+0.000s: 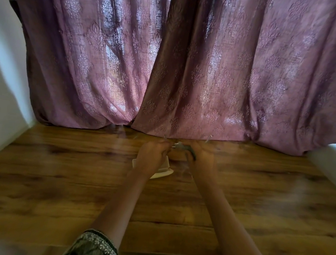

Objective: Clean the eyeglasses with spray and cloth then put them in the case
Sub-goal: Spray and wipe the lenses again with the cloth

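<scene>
Eyeglasses (178, 146) are up off the desk (54, 177), far middle, between my two hands. Risk: they're motion-blurred, so a tug from either side could bend a hinge or drop them onto the white thing (164, 171) under my left hand (151, 155), case or cloth, can't tell. Grip: left hand and right hand (202, 160) both curled, pinching the frame ends.

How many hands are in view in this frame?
2. The left hand and the right hand are side by side above the wooden table, each seeming to hold one end of the blurred eyeglasses.
</scene>
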Available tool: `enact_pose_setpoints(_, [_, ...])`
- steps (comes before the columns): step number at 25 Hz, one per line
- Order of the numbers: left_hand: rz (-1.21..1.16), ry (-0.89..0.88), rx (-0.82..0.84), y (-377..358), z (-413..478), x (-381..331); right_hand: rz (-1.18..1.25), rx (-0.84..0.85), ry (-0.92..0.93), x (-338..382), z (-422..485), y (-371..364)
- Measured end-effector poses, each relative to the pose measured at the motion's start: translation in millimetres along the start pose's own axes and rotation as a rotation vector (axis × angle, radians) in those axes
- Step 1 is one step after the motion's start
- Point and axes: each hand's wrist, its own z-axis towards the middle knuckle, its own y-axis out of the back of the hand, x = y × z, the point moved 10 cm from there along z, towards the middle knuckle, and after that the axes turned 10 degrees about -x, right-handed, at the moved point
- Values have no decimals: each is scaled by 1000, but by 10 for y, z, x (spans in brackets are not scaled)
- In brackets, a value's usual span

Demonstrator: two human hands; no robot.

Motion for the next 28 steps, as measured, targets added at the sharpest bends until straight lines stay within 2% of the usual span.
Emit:
enact_pose_setpoints(5, [-29,-9,-7,37,-1,-10,-110,-105,-105,-297,64,256])
enact_pose_setpoints(9, [-25,-41,45,-20,24,-82,-4,-37,50,216,-51,-25])
enact_pose_setpoints(12, [-27,-56,55,-34,-11,-55,-23,-22,38,129,-56,-25])
enact_pose_setpoints(16, [-16,-37,35,25,-25,23,-73,-92,-101,-407,23,275])
enact_pose_setpoints(19, [-42,-37,40,27,-1,-12,-80,-188,-66,-274,14,342])
enact_pose_setpoints(22, [-45,-63,66,-22,29,-80,-63,-144,50,114,-97,87])
enact_pose_setpoints(24, [-51,-78,79,-42,14,-116,-49,-89,62,209,-151,-47])
enact_pose_setpoints(28, [-51,-41,64,-14,-26,-27,-92,-104,3,-108,-80,181])
